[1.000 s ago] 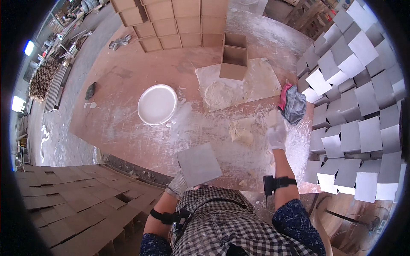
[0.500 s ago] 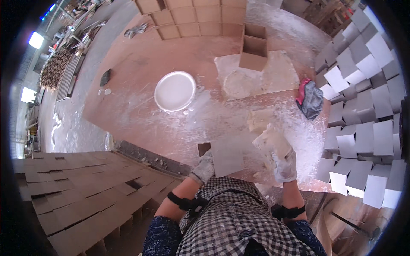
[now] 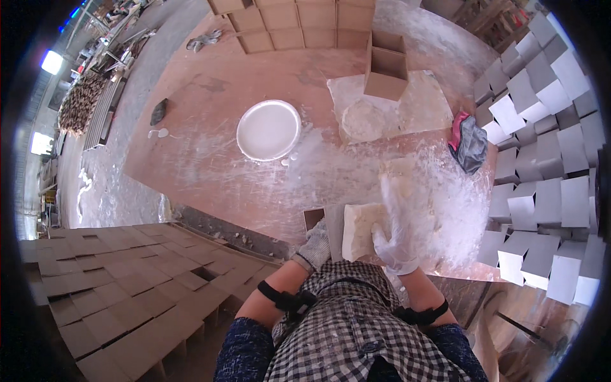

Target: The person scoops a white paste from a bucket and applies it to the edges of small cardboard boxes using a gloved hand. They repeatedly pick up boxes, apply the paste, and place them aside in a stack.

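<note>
A white-gloved left hand (image 3: 314,247) grips the left side of a small cardboard box (image 3: 335,224) just in front of my apron. One open, dark end of that box shows above the fingers. My right hand (image 3: 396,247), also in a whitish glove, is closed on a thick cream block (image 3: 359,232) that looks like foam or sponge. Its thumb lies across the block, while the other fingers blur along the far side. The block stands against the box's pale upper face and hides much of it.
Ahead sits a round white basin (image 3: 268,130) of white liquid. An open two-compartment box (image 3: 386,67) rests on a stained sheet (image 3: 420,108), with a grey and pink cloth (image 3: 469,146) to its right. Brown boxes (image 3: 140,280) fill the lower left; pale boxes (image 3: 547,197) are stacked right.
My right hand has swung left and inward, bringing the cream block onto the box's face. The block has turned from flat to edge-up. My left hand keeps hold of the box.
</note>
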